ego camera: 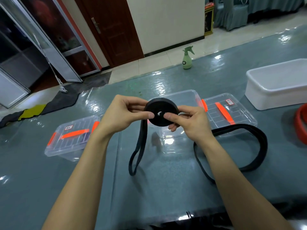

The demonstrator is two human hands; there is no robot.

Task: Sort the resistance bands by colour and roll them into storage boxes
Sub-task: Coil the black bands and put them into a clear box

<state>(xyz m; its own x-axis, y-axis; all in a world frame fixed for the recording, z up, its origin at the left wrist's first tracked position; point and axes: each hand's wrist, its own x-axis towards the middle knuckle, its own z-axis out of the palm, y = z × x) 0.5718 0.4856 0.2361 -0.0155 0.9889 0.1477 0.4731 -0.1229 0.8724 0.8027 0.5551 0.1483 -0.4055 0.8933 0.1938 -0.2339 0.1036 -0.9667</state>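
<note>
The left hand [123, 113] and right hand [191, 122] are raised together above the table [49, 180], both holding a black resistance band [160, 120] that is wound into a flat, tight coil. The left thumb presses on the near face of the coil beside its small centre hole, and the other fingers of that hand curl behind the rim. The right thumb presses the face from the other side of the hole, and the right fingers curl under and behind the coil. The coil stands nearly upright, with its face towards the camera. Its unrolled tail [143, 131] hangs from the lower left edge as a narrow loop, and the bottom of the loop reaches the table.

Directly behind the hands is a clear storage box [182, 97] with orange latches, mostly hidden by the coil. A second clear box [66, 150], with a lid and an orange handle, sits to the left. A third clear box [240, 117] sits just to the right. A second black band [264, 143] lies unrolled in a wide loop, passing under the right forearm and touching the front of the right-hand box. A red band [298, 125] shows at the right edge. A white tub [279, 83] stands farther back on the right. A green spray bottle [187, 58] stands by the far edge of the table.
</note>
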